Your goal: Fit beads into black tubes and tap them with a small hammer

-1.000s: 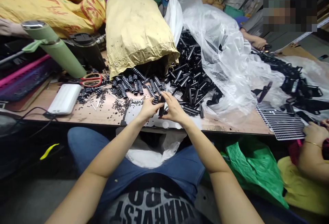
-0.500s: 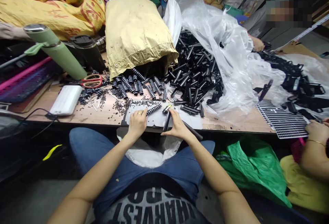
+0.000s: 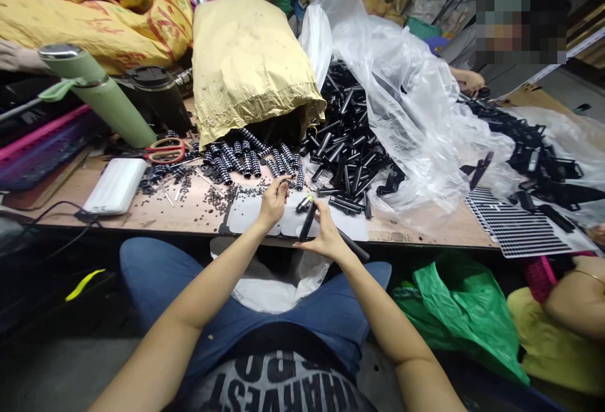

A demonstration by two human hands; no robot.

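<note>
the bench [image 3: 198,213] carries our work, a wooden top crowded from edge to edge. on it a clear plastic sheet [image 3: 416,103] spreads to the right, and a tan paper sack [image 3: 250,59] lies on its side with its mouth toward us. a heap of black tubes [image 3: 350,147] spills between the two, and ribbed black springs [image 3: 246,157] lie in front of the sack's mouth. a green flask [image 3: 94,91] leans at the left, with red scissors [image 3: 165,150] and a white case [image 3: 116,185] near it.

we stretch both forearms forward from our lap, elbows bent, wrists meeting over a white sheet [image 3: 250,213] at the bench's near edge. our right hand [image 3: 326,235] grips one black tube [image 3: 307,222], thumb and fingers closed round its lower part, the tube tilted up and away. our left hand [image 3: 273,201] is raised just left of it, fingertips pinched together on a small dark piece [image 3: 282,181] that is too small to make out. another person's arm [image 3: 574,295] rests at the far right.
</note>
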